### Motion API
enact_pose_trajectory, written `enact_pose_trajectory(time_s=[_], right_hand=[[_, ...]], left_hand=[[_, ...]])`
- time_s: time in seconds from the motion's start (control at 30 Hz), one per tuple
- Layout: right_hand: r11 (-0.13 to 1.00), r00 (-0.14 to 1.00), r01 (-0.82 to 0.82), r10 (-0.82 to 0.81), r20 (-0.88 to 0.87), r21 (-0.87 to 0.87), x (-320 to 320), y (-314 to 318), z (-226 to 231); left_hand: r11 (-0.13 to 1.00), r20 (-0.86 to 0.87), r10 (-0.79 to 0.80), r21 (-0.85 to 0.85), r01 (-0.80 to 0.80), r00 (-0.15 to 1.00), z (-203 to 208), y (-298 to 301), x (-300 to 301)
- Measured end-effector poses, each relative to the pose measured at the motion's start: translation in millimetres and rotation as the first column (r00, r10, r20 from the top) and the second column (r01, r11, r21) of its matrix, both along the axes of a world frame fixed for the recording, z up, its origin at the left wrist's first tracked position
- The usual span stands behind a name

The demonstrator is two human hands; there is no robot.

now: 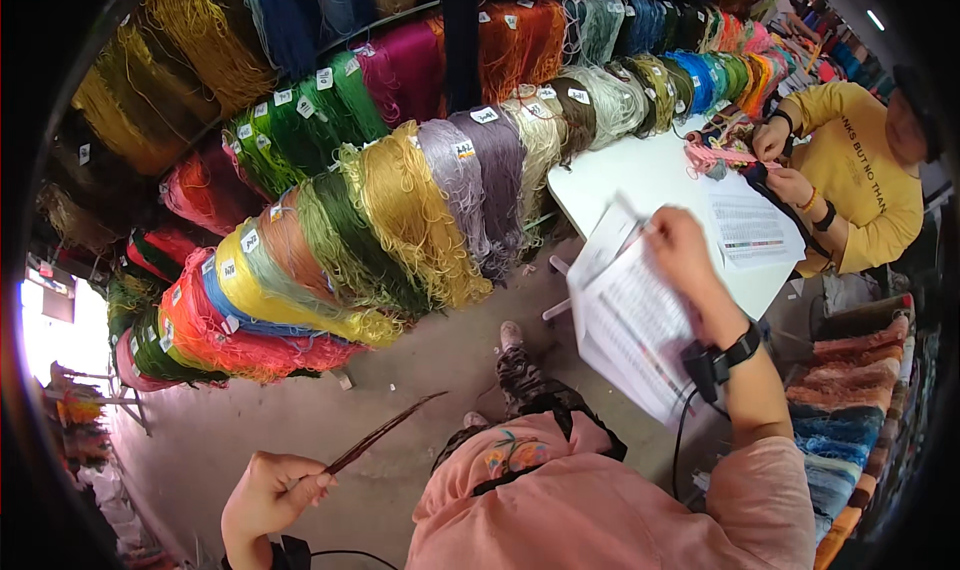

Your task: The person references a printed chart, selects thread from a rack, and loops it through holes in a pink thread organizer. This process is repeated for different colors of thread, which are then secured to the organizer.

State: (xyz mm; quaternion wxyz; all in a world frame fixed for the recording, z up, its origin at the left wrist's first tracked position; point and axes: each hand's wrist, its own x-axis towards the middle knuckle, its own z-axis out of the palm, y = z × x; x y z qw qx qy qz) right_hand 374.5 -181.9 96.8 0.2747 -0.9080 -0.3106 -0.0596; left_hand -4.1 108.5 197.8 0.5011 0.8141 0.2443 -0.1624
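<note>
Hanging skeins of yarn (410, 210) fill this workroom, ranged in tiers over a grey-brown floor (390, 395) and curving from the near left to the far right. At the left edge, bright light comes through an opening (65, 320). Beside it, the lower tier runs through red, yellow, blue, green, gold, lilac and cream, many of the skeins bearing small white tags (484, 115); green, magenta and orange ones hang behind.

At the near left, the person's left hand (270, 500) is held over the floor. Its thumb and fingers are closed in a pinch on one end of a thin dark brown bundle of strands (385, 435), whose free end slants off to the right and tapers in the air. A pink shirt (540, 500) and patterned trousers (520, 375) show in the near middle.

Further right, the right hand (680, 250) grips a few printed paper sheets (640, 315) by their upper part; its fingers are bent close together, but blur hides exactly how they sit. The sheets hang tilted by the near edge of a white table (640, 160), and whether they touch it I cannot tell. On the table lies another printed sheet (755, 225), and just beyond it a co-worker in a yellow shirt (860, 170) has both hands (770, 140) on pink yarn (725, 157). At the near right are more skeins (840, 430) in rust, blue and white.
</note>
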Motion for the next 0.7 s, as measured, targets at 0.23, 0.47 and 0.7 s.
enact_pose_trajectory(time_s=[0.23, 0.47, 0.7], right_hand=[[0.953, 0.914, 0.302, -0.294, 0.28, 0.015, 141.4, -28.8, -43.8], [0.929, 0.747, 0.324, -0.134, 0.652, -0.181, 99.8, 7.2, -35.7], [0.638, 0.401, -0.665, 0.744, -0.535, 0.389, -155.4, 151.2, 119.3]], left_hand=[[0.999, 0.071, -0.023, -0.022, 0.025, 0.997, 12.6, 8.0, 40.7], [0.986, 0.229, 0.152, 0.036, -0.164, 0.962, 40.5, 6.1, 40.5], [0.986, 0.281, 0.092, 0.106, -0.127, 0.955, 45.0, -9.1, 35.1]])
